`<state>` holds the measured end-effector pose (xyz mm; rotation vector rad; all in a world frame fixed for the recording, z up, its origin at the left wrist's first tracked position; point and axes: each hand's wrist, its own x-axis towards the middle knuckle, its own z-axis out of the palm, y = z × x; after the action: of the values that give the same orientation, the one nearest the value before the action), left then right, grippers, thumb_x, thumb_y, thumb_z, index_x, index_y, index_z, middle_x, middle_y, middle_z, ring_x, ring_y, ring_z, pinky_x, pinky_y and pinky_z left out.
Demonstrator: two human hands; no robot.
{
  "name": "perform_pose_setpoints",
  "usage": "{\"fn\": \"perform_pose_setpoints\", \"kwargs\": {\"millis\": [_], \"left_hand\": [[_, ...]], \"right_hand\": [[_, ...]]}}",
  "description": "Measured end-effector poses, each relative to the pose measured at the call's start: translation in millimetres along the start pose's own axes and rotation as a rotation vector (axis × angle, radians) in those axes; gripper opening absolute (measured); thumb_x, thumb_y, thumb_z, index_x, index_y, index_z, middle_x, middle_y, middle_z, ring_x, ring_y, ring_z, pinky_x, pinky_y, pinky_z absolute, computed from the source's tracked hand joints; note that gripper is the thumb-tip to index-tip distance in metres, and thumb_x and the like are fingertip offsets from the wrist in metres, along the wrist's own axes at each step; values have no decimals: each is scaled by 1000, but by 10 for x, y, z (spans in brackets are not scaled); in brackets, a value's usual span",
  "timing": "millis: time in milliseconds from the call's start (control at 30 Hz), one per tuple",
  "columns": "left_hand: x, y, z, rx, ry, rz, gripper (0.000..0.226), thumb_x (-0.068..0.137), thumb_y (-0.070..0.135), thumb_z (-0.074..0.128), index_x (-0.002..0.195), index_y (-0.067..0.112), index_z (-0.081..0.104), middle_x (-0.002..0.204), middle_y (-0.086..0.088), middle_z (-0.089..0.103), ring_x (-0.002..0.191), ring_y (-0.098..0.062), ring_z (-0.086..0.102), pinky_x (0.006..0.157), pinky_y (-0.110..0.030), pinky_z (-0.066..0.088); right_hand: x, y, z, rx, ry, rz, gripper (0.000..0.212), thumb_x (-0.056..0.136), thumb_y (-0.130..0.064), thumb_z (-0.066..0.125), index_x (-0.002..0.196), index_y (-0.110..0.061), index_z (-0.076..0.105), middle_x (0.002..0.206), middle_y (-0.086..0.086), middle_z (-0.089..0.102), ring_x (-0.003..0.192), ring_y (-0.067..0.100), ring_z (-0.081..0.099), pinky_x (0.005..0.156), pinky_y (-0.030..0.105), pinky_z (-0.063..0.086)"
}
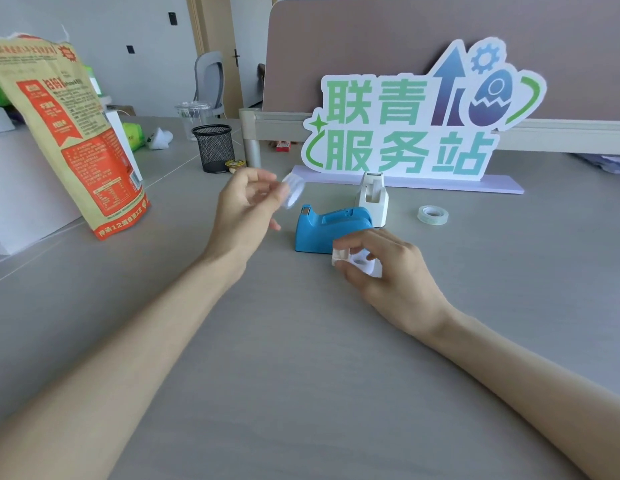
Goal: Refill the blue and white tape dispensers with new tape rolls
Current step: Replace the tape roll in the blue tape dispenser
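Observation:
A blue tape dispenser stands on the grey desk, with a white tape dispenser just behind it to the right. My left hand is raised left of the blue one and pinches a clear tape roll, which is blurred. In front of the blue dispenser, low over the desk, my right hand grips a small white plastic hub piece. A second clear tape roll lies flat on the desk right of the white dispenser.
A large green and blue sign on a lilac base stands behind the dispensers. A black mesh pen cup and a small yellow-lidded tub sit at the back left. A tall red and tan bag stands at the left.

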<state>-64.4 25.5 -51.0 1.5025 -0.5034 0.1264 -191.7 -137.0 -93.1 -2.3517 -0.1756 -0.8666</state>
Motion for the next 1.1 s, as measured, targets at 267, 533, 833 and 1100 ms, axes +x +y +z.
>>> {"fn": "perform_pose_setpoints", "kwargs": {"millis": [267,533,833,1100], "left_hand": [[-288,108,215,-195,-331,-122,9,94,8,56,91,16,58,81,-2,61,72,-11,60,51,-29,54],[-325,42,222,-117,-416,-156,22,96,10,54,116,13,63,110,-12,67,94,-15,69,58,-29,57],[-351,50,231,-125,-487,-186,22,93,8,56,107,19,69,99,-5,70,91,-17,70,59,-34,57],[-349,49,222,-113,-475,-186,21,92,7,57,104,18,71,96,-8,70,88,-16,70,59,-35,57]], "right_hand": [[-17,-83,-46,136,203,-28,27,87,-3,66,112,-11,61,107,-1,62,95,4,60,80,15,50],[13,-38,-47,111,247,-18,23,88,-4,65,110,-9,62,107,-2,59,94,2,56,79,25,53],[30,-23,-53,115,255,35,21,86,-8,69,106,-11,65,101,-4,60,96,2,56,78,11,45],[26,-35,-54,186,240,72,19,83,-9,73,101,-11,68,103,-3,59,88,6,61,79,20,53]]}}
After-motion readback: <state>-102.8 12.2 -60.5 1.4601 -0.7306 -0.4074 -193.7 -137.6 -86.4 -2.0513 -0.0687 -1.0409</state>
